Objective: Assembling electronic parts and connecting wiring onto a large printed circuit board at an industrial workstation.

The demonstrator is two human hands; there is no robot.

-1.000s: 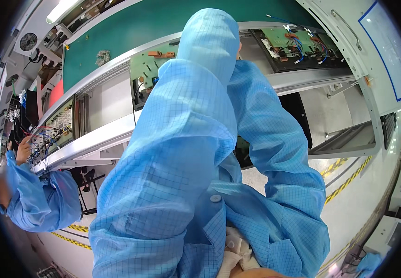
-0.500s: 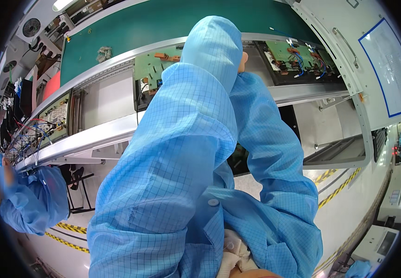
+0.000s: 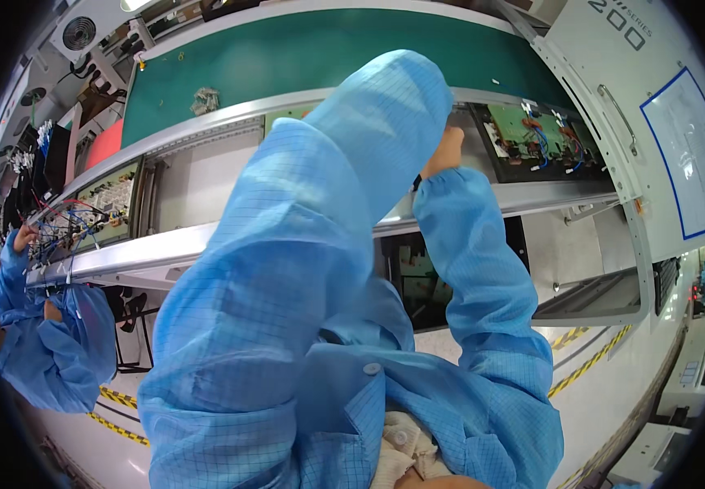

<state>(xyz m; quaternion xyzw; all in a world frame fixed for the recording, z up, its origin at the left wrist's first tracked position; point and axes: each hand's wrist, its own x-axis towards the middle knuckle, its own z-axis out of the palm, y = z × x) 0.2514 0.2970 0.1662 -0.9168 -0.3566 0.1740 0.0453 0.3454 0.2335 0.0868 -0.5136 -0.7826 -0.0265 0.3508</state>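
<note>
My left arm, in a blue checked sleeve, reaches up and across the middle of the view. Its raised cuff end hides my left hand entirely. My right hand shows beside that sleeve, above the silver front rail; its fingers are covered by the left sleeve, so any hold is hidden. Just below the hand is a small dark thing I cannot make out. A green circuit board lies mostly hidden behind my left arm. Right of my hands, another circuit board with blue wires sits in a black frame.
Beyond the rails runs a green belt with a small clear bag on it. At far left, a co-worker's hand is at a wired board. A white machine panel stands on the right. A dark board lies below the rail.
The scene has shifted slightly downward and rightward. My left upper sleeve now covers more of the middle board, and more of my right hand shows. The co-worker's hand has come up to the wires.
</note>
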